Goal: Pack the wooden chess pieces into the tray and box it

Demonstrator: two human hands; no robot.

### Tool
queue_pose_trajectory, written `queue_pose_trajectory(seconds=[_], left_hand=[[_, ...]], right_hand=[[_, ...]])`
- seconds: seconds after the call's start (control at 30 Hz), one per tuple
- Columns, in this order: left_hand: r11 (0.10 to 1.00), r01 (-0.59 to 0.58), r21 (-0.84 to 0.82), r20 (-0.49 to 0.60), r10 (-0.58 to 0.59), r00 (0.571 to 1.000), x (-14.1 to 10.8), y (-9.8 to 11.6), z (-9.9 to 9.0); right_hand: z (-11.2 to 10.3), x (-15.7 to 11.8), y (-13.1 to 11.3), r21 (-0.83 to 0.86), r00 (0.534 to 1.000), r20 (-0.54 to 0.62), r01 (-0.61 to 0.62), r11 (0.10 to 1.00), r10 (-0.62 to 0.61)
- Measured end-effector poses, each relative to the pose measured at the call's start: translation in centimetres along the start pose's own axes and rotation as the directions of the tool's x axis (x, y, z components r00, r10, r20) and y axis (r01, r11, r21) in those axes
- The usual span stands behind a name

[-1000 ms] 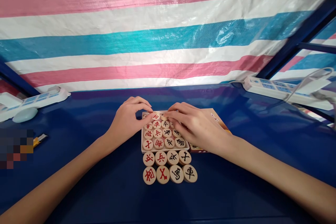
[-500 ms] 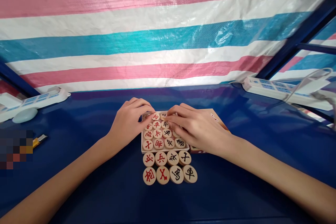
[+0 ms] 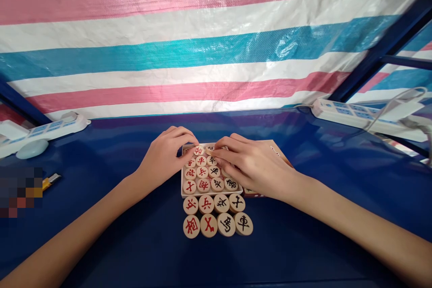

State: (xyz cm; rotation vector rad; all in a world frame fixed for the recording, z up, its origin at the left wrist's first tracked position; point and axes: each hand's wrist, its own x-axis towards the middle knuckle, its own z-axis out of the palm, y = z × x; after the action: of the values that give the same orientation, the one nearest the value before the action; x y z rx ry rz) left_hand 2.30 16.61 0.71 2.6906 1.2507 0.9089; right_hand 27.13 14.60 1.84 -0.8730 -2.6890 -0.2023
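Observation:
Round wooden xiangqi pieces with red and black characters stand in rows in a white box [image 3: 212,194]. My left hand [image 3: 170,150] is at the box's upper left, its thumb and forefinger pinched on a red-character piece [image 3: 199,150] in the top row. My right hand [image 3: 251,162] reaches over the box's right side, fingertips closed at a black-character piece [image 3: 210,149] in the top row. It hides the pieces under it. Two more rows of pieces, among them a red-character piece [image 3: 191,226] and a black-character piece [image 3: 243,223], lie on the blue table in front.
A printed box lid [image 3: 270,146] lies partly under my right hand. Power strips [image 3: 50,129] [image 3: 351,114] stand at both back corners. A pale mouse [image 3: 32,148] and a yellow cutter [image 3: 50,182] lie at the left. Striped sheeting [image 3: 202,49] hangs behind.
The red-character piece at my left fingertips has turned and shifted slightly left. Both hands have otherwise barely moved.

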Motion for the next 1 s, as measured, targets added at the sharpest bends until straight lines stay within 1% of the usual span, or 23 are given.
queue_pose_trajectory(seconds=[0.17, 0.23, 0.3, 0.4, 0.47, 0.67, 0.83, 1.0], left_hand=[[0.996, -0.088, -0.013, 0.128, 0.089, 0.988, 0.1, 0.0, -0.6], [0.996, -0.092, -0.004, 0.167, 0.091, 0.982, 0.1, 0.1, -0.7], [0.997, -0.073, 0.009, 0.191, 0.07, 0.979, 0.1, 0.1, -0.8], [0.998, -0.059, 0.032, 0.202, 0.052, 0.978, 0.2, 0.1, -0.9], [0.995, -0.074, 0.061, 0.209, 0.059, 0.976, 0.3, 0.2, -0.9], [0.964, -0.186, 0.19, 0.263, 0.132, 0.956, 0.4, 0.4, -1.4], [0.884, -0.323, 0.338, 0.271, 0.237, 0.933, 0.5, 0.5, -1.6], [0.848, -0.358, 0.392, 0.263, 0.27, 0.926, 0.5, 0.5, -1.6]], right_hand=[[0.0, 0.0, 0.0, 0.0, 1.0, -0.014, 0.003, 1.0, -0.003], [0.0, 0.0, -0.1, -0.007, 1.0, -0.008, 0.002, 1.0, -0.003], [-0.1, 0.0, -0.1, -0.014, 1.0, 0.0, -0.001, 1.0, 0.001], [-0.1, 0.0, -0.1, -0.018, 1.0, -0.003, -0.002, 1.0, 0.002], [0.0, 0.0, -0.1, -0.023, 1.0, -0.007, 0.003, 1.0, -0.003], [0.2, 0.1, -0.1, -0.04, 1.0, -0.01, 0.002, 0.999, -0.002], [0.1, 0.2, -0.1, -0.047, 1.0, -0.009, 0.009, 0.999, -0.01], [0.0, 0.1, -0.2, -0.057, 1.0, -0.004, 0.01, 0.998, -0.01]])
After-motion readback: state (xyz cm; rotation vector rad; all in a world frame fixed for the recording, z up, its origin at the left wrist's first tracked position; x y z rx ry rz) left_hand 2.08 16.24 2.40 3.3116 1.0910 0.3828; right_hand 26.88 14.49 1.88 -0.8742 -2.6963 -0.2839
